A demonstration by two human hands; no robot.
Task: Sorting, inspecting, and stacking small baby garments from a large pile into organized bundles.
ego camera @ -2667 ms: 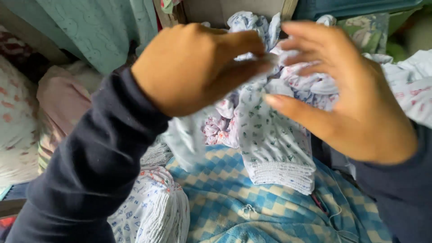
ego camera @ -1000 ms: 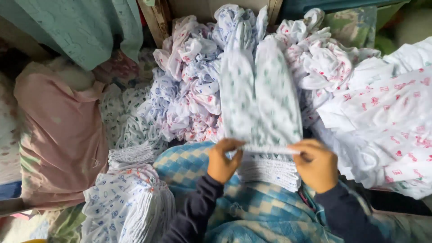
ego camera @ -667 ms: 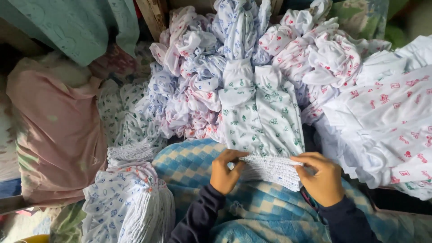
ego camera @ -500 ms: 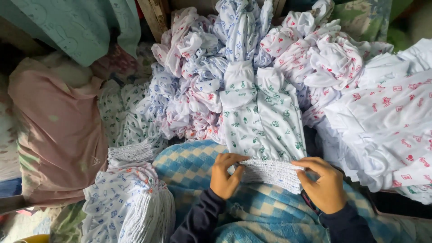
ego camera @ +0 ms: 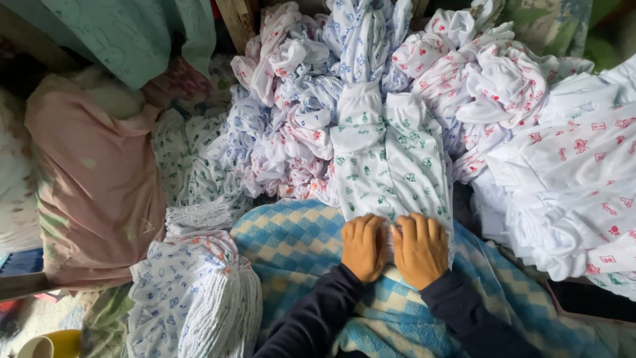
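Green-print baby pants: left hand, right hand pressed flat on waistband, grip unclenched.

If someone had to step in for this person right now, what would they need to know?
Left hand and right hand: side by side, palms down, pressing the near end of the green-print garment.
Garment: lying flat, near end on the checked blue cloth, far end against the unsorted heap.
Done: a pile of folded pieces lies to the left.
Left: the heap, plus red-print pieces on the right, look unfolded.
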